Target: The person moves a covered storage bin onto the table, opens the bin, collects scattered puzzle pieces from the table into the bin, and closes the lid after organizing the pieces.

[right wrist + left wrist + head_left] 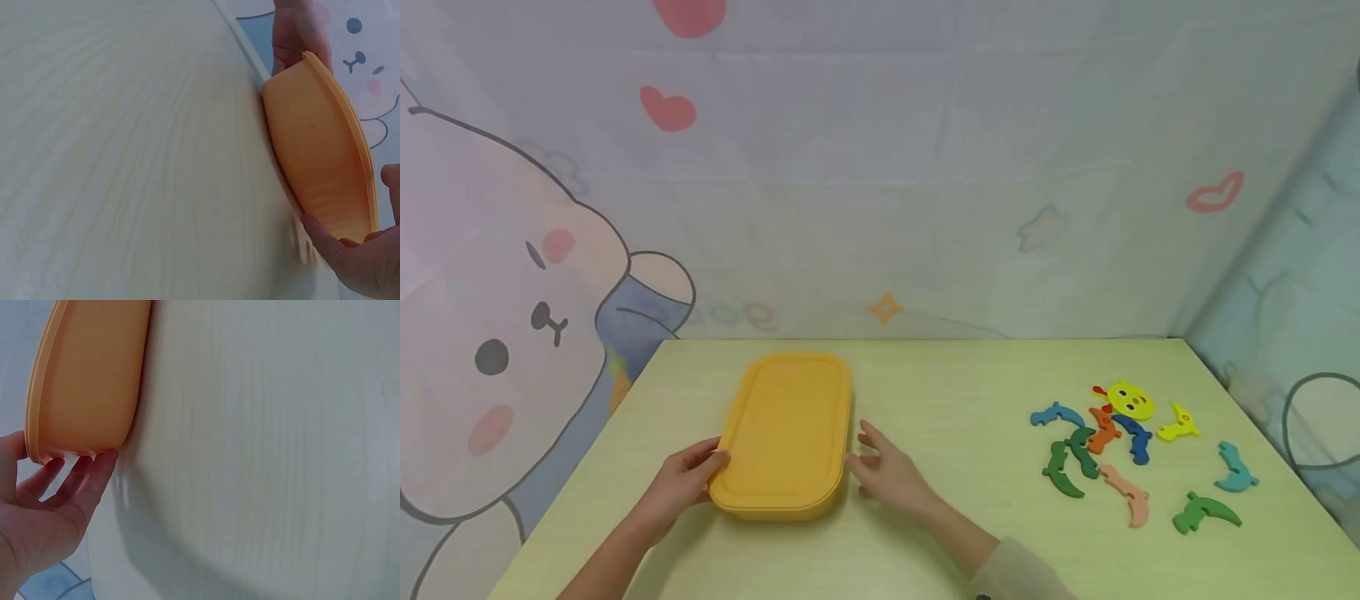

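In my head view, the yellow box point(778, 450) sits at seven o'clock on the worktop point(940, 400), its lid point(793, 400) on. The left grip point(677, 483) holds its eight-o'clock side, thumb over the lid's edge; the right grip point(887, 475) is at its four o'clock, fingers loosely extended, not closed round it. I'd worry about that uneven hold: a lift from here could let the right side drop. Colourful toy pieces point(1133, 440) lie at four o'clock, well apart; only a long slide would knock them.

The left wrist view puts the box at ten o'clock, fingertips at its lower edge; pulling on the lid might pop it off.

On the right wrist view, the box is at three o'clock; fingers touch it while the thumb stands clear, so I think it could slip there.
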The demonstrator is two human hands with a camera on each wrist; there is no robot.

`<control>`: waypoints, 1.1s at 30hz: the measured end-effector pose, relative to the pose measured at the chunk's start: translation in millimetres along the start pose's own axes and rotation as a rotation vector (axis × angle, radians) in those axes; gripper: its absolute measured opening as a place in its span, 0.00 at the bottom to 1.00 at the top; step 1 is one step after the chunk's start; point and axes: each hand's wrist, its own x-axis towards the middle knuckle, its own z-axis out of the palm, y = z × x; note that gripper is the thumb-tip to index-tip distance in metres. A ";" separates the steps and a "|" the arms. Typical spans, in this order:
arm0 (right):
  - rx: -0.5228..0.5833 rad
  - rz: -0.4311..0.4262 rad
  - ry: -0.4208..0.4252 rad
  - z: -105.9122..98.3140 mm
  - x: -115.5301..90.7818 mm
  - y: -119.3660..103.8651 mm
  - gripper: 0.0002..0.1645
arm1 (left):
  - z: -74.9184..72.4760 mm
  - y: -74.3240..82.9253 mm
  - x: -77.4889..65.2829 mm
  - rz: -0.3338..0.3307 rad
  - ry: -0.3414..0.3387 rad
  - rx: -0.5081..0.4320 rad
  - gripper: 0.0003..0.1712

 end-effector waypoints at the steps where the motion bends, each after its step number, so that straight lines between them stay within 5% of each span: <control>1: 0.006 0.006 0.004 0.0 0.0 -0.2 0.43 | 2.3 0.4 0.1 0.002 -0.005 0.000 0.34; 9: 0.064 0.034 0.055 -4.7 -0.5 -1.4 0.42 | 19.5 4.5 1.4 0.017 -0.039 -0.042 0.32; 33: -0.025 0.069 0.082 -47.4 -11.0 15.0 0.38 | 67.4 16.4 5.0 0.043 -0.044 -0.144 0.29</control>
